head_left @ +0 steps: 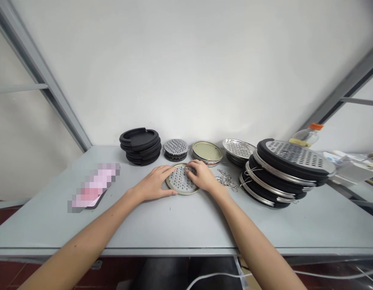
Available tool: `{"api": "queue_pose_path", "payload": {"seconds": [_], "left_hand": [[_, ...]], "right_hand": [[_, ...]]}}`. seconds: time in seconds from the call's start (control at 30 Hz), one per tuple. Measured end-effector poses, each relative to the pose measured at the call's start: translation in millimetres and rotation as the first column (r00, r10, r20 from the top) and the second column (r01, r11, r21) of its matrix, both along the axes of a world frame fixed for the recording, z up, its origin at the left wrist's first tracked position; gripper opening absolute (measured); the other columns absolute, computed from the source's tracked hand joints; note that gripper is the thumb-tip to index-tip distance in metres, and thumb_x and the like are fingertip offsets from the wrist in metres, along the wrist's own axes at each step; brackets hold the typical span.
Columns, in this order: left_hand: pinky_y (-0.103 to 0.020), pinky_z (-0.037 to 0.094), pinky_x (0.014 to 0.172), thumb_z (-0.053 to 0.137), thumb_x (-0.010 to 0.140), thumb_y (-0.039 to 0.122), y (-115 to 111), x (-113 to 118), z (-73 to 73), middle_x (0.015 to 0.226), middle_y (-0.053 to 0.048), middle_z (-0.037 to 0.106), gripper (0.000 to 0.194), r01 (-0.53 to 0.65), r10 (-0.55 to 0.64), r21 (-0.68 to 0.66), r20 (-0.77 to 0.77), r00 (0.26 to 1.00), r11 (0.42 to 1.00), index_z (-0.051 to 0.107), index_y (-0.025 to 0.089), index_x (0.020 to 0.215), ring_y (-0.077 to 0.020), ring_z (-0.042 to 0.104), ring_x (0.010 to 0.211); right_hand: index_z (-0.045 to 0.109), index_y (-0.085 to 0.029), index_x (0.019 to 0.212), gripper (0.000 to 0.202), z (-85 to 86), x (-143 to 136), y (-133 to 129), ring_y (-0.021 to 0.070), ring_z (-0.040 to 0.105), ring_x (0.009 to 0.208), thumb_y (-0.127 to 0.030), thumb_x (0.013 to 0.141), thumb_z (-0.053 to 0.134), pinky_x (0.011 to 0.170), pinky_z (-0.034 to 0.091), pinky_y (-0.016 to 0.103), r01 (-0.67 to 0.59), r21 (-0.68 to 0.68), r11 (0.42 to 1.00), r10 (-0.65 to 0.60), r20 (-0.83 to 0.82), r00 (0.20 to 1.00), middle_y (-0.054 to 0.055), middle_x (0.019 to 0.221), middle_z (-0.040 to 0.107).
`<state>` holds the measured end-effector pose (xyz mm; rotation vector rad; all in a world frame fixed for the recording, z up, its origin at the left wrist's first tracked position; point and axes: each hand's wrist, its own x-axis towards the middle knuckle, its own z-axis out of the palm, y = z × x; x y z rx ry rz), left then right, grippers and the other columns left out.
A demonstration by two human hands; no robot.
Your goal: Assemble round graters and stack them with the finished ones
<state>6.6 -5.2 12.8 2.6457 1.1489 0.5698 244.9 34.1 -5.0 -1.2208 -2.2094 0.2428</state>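
Observation:
A round metal grater plate (pixel 182 179) with raised holes lies flat inside a shallow tan metal ring (pixel 186 193) on the table. My left hand (pixel 154 183) rests at its left side, fingers stretched toward the rim and thumb spread along the near edge. My right hand (pixel 203 176) grips the right side, its thumb on the plate and its fingers bent over the far rim. Right of that hand lies a small heap of bent wire clips (pixel 227 180). Behind are a stack of grater plates (pixel 176 147) and a stack of tan round lids (pixel 207 151).
Black plastic rings (pixel 140 145) are stacked at the back left. A tall leaning stack of assembled black-rimmed graters (pixel 283 173) stands at the right, beside larger grater discs (pixel 239 148). A phone (pixel 97 187) lies left; an orange-capped bottle (pixel 307 137) is back right.

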Motion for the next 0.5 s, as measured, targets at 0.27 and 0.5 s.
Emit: {"api": "queue_pose_path", "payload": {"seconds": [0.27,0.5], "left_hand": [[-0.043,0.037,0.107,0.063,0.082,0.053,1.5,-0.8,-3.7,0.140,-0.012,0.049,0.072,-0.027,0.027,0.005,-0.017,1.000,1.000,0.040,0.020,0.142,-0.0294,0.045,0.127],[-0.040,0.040,0.105,0.061,0.085,0.050,0.4,-1.7,0.6,0.137,-0.010,0.052,0.067,-0.025,0.025,0.012,-0.012,1.000,1.000,0.039,0.022,0.143,-0.0265,0.049,0.123]], "right_hand": [[0.064,-0.015,0.109,0.027,-3.2,-0.6,0.7,0.0224,0.057,0.105,-0.029,0.089,0.053,0.096,0.043,0.035,-0.003,-0.007,1.000,0.003,0.028,1.000,0.011,0.110,0.064],[0.064,-0.015,0.110,0.029,7.4,4.9,2.2,0.0238,0.053,0.114,-0.030,0.088,0.052,0.101,0.041,0.038,0.120,0.172,0.978,-0.098,-0.129,0.987,0.014,0.123,0.057]]}}
